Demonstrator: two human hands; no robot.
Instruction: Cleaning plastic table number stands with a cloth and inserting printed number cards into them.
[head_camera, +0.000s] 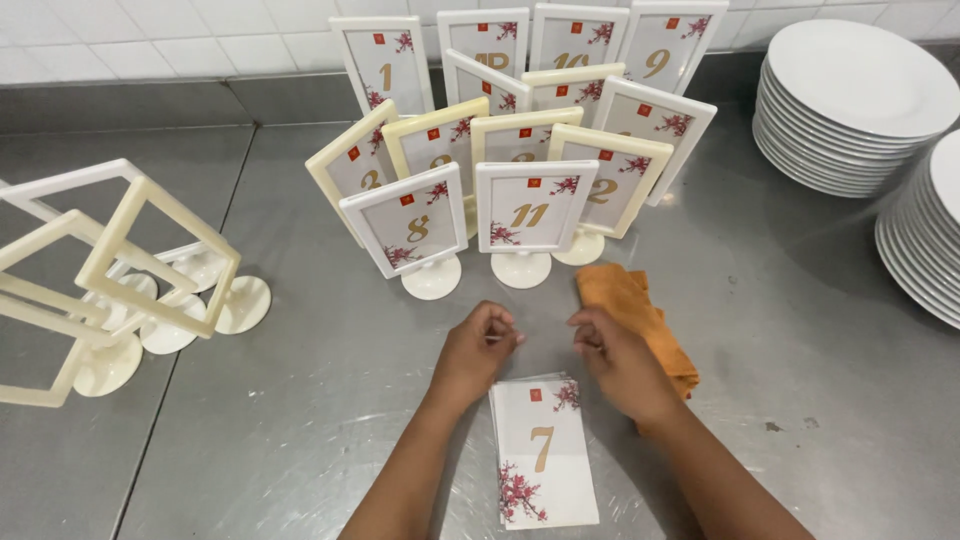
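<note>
While knuckles-up above the card stack (543, 450), left hand (477, 352) and right hand (615, 355), each grip curled narrow, seemingly empty.

The single head-worn camera looks steeply down and forward from close above a steel counter (300, 420), with the wearer's forearms entering from six o'clock, framed table signs (520, 215) toward twelve, empty frames (110, 280) at nine, and stacked plates (850, 110) at two.

Your left hand (478, 350) curled loosely, fingers tucked inward, your right hand (618, 358) likewise half-closed, both forearms reached forward, knuckles near each other, neither visibly gripping.
</note>
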